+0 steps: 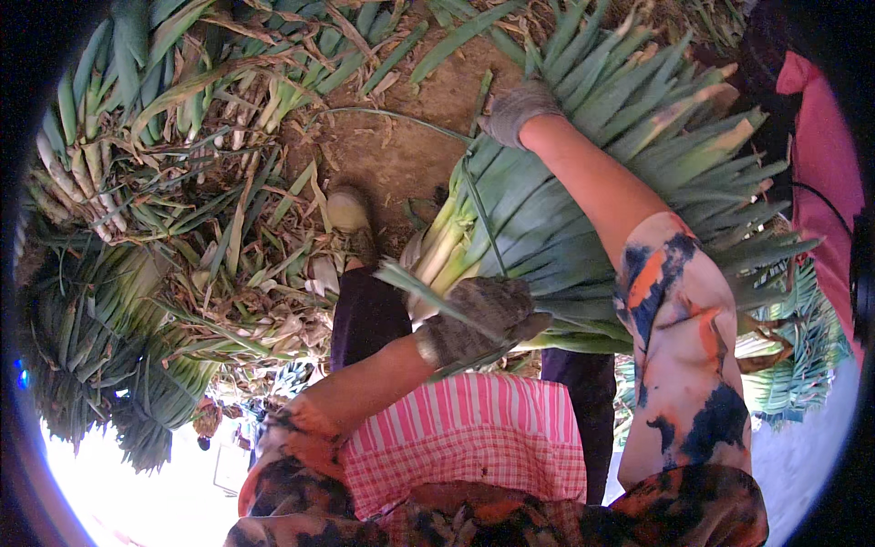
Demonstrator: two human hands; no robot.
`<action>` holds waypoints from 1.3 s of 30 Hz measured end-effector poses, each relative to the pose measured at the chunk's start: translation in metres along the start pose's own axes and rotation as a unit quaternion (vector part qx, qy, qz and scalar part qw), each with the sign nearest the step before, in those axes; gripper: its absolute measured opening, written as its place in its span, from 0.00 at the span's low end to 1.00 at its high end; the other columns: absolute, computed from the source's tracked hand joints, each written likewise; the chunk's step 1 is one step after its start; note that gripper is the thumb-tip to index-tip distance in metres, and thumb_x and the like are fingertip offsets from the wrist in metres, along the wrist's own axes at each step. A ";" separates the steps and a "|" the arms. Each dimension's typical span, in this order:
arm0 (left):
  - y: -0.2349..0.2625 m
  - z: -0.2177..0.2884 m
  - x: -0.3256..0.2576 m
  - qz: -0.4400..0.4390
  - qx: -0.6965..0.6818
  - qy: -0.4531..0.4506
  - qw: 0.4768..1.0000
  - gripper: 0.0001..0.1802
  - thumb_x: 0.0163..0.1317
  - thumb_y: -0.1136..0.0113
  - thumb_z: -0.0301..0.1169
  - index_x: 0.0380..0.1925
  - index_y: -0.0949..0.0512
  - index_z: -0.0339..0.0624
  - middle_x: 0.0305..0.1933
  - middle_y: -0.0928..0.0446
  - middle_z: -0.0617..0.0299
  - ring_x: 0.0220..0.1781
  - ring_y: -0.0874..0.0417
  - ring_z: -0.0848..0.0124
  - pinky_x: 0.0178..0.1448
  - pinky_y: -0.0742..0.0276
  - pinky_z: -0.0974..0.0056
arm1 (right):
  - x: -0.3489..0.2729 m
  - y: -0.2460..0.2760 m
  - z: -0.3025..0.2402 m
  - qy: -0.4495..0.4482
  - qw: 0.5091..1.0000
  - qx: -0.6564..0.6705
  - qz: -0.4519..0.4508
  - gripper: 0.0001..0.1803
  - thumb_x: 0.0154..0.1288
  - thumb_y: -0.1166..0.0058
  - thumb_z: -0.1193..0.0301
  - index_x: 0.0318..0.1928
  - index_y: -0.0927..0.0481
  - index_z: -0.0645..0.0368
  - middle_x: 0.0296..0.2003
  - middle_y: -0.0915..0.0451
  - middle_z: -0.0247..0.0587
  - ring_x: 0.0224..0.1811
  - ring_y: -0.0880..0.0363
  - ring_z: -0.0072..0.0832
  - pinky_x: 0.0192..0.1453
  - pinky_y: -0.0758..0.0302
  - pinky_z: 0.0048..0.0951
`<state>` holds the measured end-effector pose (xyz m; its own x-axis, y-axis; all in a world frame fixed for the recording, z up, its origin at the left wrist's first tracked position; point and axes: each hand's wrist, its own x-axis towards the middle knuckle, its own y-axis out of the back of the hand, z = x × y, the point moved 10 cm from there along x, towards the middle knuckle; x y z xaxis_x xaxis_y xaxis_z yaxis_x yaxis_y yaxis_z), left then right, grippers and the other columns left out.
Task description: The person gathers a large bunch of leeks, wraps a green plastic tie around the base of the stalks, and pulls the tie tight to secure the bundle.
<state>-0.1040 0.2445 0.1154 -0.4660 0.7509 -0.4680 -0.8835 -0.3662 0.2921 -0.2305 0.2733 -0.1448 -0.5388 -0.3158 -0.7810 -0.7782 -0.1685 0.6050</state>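
Observation:
A large bundle of green onions (565,228) lies across in front of me, pale stalks to the left and green leaves fanned to the right. A thin green strand (477,196) runs over it. My left hand (478,319), in a grey glove, is closed at the bundle's near side, where the strand reaches it. A flat green strip (428,294) lies across that hand, its end sticking out to the left. At the far side, my gloved right hand (521,111) rests against the leaves with its fingers curled; what they grip is hidden.
More green onions (100,173) are heaped at the left, with tied bunches (100,319) below them. Dry leaves and husks (264,292) litter the brown soil (401,164). My shoe (348,210) stands left of the bundle. Pink cloth (825,182) hangs at the right.

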 end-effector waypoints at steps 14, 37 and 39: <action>-0.061 -0.059 0.035 -0.085 -0.139 0.100 0.982 0.16 0.65 0.56 0.39 0.40 0.27 0.38 0.41 0.26 0.46 0.43 0.25 0.53 0.47 0.29 0.58 | -0.319 0.150 -0.010 0.161 0.659 0.672 0.296 0.10 0.59 0.46 0.68 0.38 0.23 0.61 0.31 0.22 0.41 0.31 0.21 0.31 0.37 0.25 0.28; -0.054 -0.016 0.070 -0.093 0.295 -0.105 0.945 0.15 0.64 0.52 0.36 0.27 0.25 0.35 0.26 0.24 0.55 0.29 0.23 0.62 0.35 0.28 0.61 | -0.353 -0.264 0.058 -0.398 0.542 0.689 0.268 0.15 0.54 0.52 0.74 0.43 0.29 0.63 0.34 0.23 0.49 0.37 0.23 0.40 0.42 0.25 0.34; -0.056 -0.036 0.075 -0.137 0.306 -0.012 0.942 0.15 0.64 0.51 0.36 0.27 0.25 0.36 0.25 0.24 0.54 0.28 0.23 0.62 0.35 0.29 0.60 | -0.339 -0.198 0.086 -0.471 0.722 0.494 0.111 0.26 0.49 0.50 0.72 0.51 0.36 0.67 0.42 0.28 0.58 0.49 0.27 0.39 0.48 0.27 0.35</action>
<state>-0.0912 0.3016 0.0337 -0.2172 0.7863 -0.5785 -0.7733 0.2231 0.5935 0.0784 0.4940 -0.0135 -0.3042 0.6205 -0.7228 -0.2384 0.6851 0.6884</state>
